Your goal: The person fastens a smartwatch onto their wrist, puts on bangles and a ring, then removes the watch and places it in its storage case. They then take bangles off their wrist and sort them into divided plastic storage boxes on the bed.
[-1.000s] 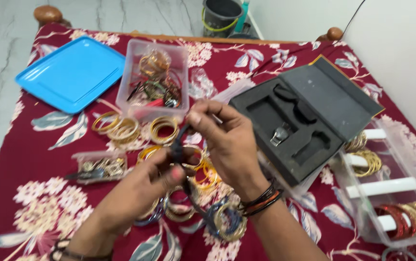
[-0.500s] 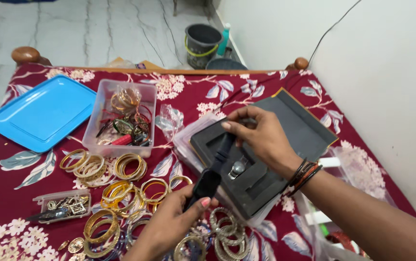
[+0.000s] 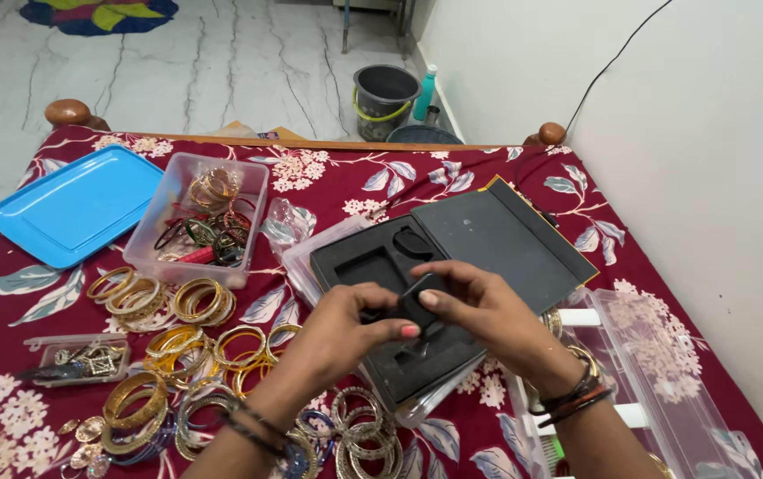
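- Black foam-lined rectangular case (image 3: 373, 266), lid open, lies on the dark red floral bedspread (image 3: 328, 173); its tray shows several shaped recesses, the far 2 visibly unfilled.
- Clear plastic rectangular tub (image 3: 253, 191), left of the case, holds a loose tangle of gold, green and red bangles.
- Small clear flat box (image 3: 40, 348), near the left edge, holds small metal trinkets.
- Flat blue plastic tray (image 3: 75, 208) lies beyond the tub with nothing on it.
- Long clear plastic organiser (image 3: 656, 372), on the right, carries white cross rods; its contents are mostly hidden by the right arm.
- Loose gold bangles (image 3: 200, 302) lie in stacks on the bedspread between tub and small box.
- Left hand (image 3: 346, 328): fingers curled, thumb and forefinger pinched on the near end of a small black oblong object (image 3: 419, 297) held just above the case tray.
- Right hand (image 3: 479, 310): fingers closed on the far end of the same object, thumb beneath.
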`<move>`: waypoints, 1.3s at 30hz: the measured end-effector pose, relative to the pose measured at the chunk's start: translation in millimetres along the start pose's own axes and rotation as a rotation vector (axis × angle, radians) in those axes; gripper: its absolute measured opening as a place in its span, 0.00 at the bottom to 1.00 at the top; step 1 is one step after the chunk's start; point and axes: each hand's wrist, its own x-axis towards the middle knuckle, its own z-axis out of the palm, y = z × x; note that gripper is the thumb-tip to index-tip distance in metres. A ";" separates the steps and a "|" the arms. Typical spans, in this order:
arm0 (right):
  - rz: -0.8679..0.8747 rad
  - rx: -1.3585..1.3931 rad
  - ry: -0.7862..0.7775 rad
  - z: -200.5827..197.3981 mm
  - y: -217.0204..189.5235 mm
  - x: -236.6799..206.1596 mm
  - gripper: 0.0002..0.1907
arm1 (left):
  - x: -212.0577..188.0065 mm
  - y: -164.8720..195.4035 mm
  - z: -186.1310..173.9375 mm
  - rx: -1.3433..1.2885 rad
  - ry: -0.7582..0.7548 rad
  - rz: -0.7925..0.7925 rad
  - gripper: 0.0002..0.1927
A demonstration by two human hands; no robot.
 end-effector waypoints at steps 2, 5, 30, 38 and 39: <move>0.050 0.119 0.016 -14.9 13.5 -5.1 0.24 | 12.1 -4.2 21.1 0.097 0.124 0.137 0.20; 0.075 0.196 0.037 -32.2 42.9 -1.9 0.24 | 24.0 -23.8 46.3 0.178 0.070 0.051 0.23; 0.030 -0.777 0.321 -49.0 141.2 25.1 0.34 | 41.6 -79.5 119.9 0.392 0.230 0.051 0.12; -0.136 -0.971 0.405 -40.0 143.6 23.4 0.31 | 12.0 -81.1 105.3 0.575 0.203 0.027 0.11; -0.140 -0.976 0.407 -40.3 144.6 22.9 0.32 | 10.0 -83.4 106.0 0.584 0.197 0.040 0.10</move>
